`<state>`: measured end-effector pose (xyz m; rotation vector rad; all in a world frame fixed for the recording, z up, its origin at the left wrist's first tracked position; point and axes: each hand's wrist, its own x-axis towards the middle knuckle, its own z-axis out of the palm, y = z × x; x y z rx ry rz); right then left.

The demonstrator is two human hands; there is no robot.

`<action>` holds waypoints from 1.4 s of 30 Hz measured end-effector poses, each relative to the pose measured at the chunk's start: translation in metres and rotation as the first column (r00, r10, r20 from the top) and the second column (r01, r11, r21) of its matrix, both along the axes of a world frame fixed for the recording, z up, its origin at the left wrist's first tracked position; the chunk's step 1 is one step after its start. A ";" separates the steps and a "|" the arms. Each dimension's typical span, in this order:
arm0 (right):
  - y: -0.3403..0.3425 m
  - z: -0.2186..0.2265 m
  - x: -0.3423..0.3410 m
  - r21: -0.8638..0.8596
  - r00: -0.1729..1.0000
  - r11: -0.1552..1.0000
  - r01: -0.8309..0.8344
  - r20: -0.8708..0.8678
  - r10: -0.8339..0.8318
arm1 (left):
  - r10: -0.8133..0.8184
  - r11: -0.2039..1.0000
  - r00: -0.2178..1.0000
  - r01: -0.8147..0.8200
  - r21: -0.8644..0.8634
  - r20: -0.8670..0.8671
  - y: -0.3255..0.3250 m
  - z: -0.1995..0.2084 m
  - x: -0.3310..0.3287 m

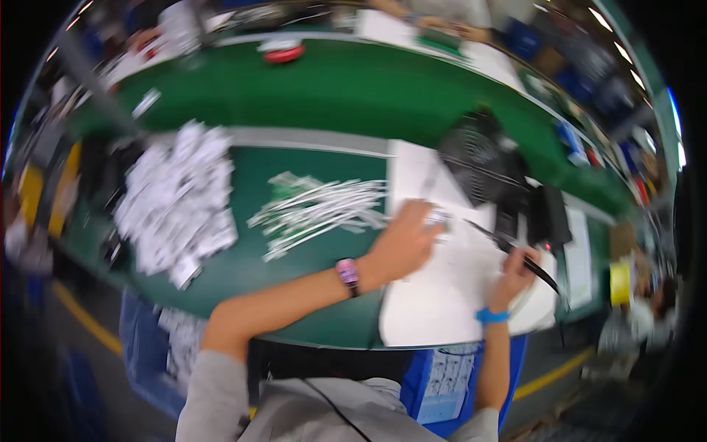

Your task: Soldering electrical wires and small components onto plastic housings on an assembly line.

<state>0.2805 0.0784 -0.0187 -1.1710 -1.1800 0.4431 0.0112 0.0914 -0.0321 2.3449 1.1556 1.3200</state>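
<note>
My right hand (pixel 513 274) grips what looks like a soldering iron (pixel 503 243), a black pen-shaped tool whose thin tip points up and left over a white sheet (pixel 434 295). My left hand (pixel 405 239) reaches in from the left across the sheet's edge. Its fingers are curled at a small silvery, roundish thing (pixel 438 218), too blurred to name. Left of that hand, a loose bundle of thin white strips or cables (pixel 331 206) lies on the green tabletop (pixel 309 295). A short gap separates the tool's tip from the silvery thing.
A big heap of small white pieces (pixel 177 199) covers the table's left. Behind my right hand stand a black fan-like device (pixel 479 158) and a black box (pixel 552 214) with a red light. Blue bins (pixel 136 346) sit below the front edge. Other people work across the green divider (pixel 331 88).
</note>
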 end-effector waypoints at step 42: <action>0.008 0.051 -0.042 0.295 0.998 0.954 0.051 0.012 -0.058 | 0.276 0.942 0.958 -0.254 0.218 -0.074 0.033 -0.035 0.043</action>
